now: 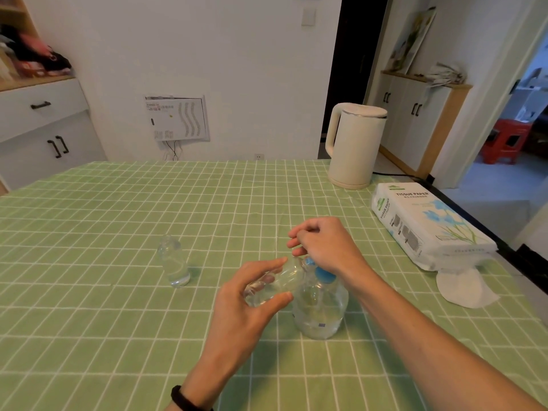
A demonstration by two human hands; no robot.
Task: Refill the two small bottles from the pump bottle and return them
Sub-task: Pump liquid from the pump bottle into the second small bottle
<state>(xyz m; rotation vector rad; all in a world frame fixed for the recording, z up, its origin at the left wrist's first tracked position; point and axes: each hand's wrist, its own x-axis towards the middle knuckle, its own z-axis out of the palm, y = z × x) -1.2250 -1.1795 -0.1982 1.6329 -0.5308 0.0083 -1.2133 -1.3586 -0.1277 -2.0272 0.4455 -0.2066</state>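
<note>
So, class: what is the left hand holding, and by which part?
The left hand grips a tilted small bottle round its base end, mouth toward the pump bottle.

1. One cam, head-worn, at near edge of table; faces fwd & down twd far wall.
2. Wide-angle: takes in most of tabletop, w/ kettle far right & tissue pack at right edge.
3. Close-in on the work: left hand gripping small bottle & right hand sit low-centre, forearms entering from near side.
</note>
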